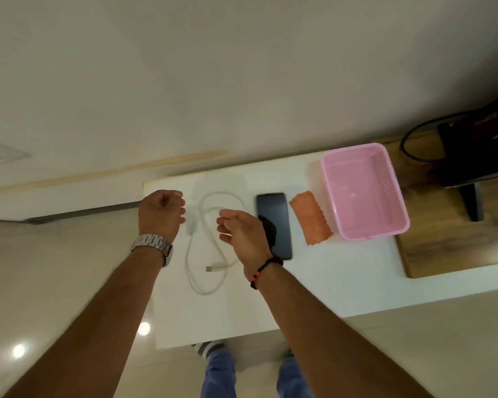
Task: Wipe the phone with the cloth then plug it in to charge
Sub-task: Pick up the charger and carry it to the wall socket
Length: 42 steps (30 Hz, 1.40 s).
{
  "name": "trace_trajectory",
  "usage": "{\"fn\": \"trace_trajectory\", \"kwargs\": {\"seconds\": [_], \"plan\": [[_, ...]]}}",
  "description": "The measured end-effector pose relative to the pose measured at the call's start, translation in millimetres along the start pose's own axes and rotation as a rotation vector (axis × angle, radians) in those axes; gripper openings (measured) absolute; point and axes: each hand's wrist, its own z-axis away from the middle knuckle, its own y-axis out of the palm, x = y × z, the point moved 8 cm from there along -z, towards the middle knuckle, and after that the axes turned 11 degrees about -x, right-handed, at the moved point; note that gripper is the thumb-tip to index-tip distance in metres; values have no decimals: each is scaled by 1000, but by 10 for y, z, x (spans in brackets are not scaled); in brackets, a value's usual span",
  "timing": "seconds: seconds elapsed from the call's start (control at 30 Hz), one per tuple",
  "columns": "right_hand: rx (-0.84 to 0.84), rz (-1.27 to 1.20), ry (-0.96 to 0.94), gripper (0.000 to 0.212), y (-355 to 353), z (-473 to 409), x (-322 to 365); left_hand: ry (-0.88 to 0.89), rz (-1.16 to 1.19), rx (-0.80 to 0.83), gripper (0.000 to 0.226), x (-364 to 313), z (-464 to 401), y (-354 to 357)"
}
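Observation:
A black phone [276, 216] lies screen up on the white table [342, 282]. Just right of it rests a folded orange cloth [309, 221]. Left of the phone a white charging cable [210, 254] curls in a loop, its plug end near the table's middle. My left hand [161, 211], with a metal watch on the wrist, hovers as a loose fist left of the cable. My right hand [240, 234], wearing a dark bead bracelet, hovers over the cable beside the phone's left edge, fingers curled and apart, holding nothing.
An empty pink plastic basket [332, 182] stands right of the cloth. Beyond it a wooden board [443, 242] carries a black device [477, 150] with a black cord. Glossy floor lies to the left, and the table's front edge is near my legs.

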Motion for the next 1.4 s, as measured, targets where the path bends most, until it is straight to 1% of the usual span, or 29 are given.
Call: {"fn": "trace_trajectory", "kwargs": {"seconds": [0.2,0.27,0.33,0.37,0.43,0.5,0.57,0.6,0.7,0.83,0.9,0.97,1.03,1.1,1.17,1.23,1.3,1.4], "plan": [[44,266,-44,37,666,-174,-168,-48,-151,-46,9,416,-321,-289],[56,344,-34,40,799,-218,-228,-92,-173,-18,11,527,-372,-296],[60,400,-30,28,886,-236,-259,-124,-206,32,21,622,-394,-269],[50,423,-36,29,915,-242,-257,-132,-219,61,25,650,-392,-248],[38,448,-54,37,968,-254,-255,-138,-215,111,28,678,-376,-206],[42,469,-76,36,1003,-236,-242,-136,-206,142,29,686,-357,-183],[64,462,-105,29,1040,-208,-223,-172,-166,175,31,696,-326,-177],[73,453,-120,28,1050,-186,-206,-193,-135,200,27,702,-308,-170],[76,413,-157,32,995,-125,-149,-260,-17,271,18,684,-243,-163],[59,340,-208,27,799,-42,-67,-367,144,349,35,582,-98,-163],[36,376,-285,26,659,-20,-23,-393,212,339,35,501,-32,-190],[7,506,-417,23,491,34,2,-411,293,332,33,408,19,-204],[-13,715,-524,19,308,97,-46,-435,378,347,33,310,73,-191],[24,960,-558,21,166,138,-198,-462,442,361,30,232,120,-169],[96,1164,-589,28,103,172,-376,-481,484,370,25,175,156,-144],[132,1265,-648,35,103,202,-509,-490,507,374,23,135,182,-123],[139,1291,-695,38,143,224,-603,-496,524,375,25,105,200,-112],[130,1341,-743,32,231,210,-709,-506,535,377,30,76,228,-103]]}}
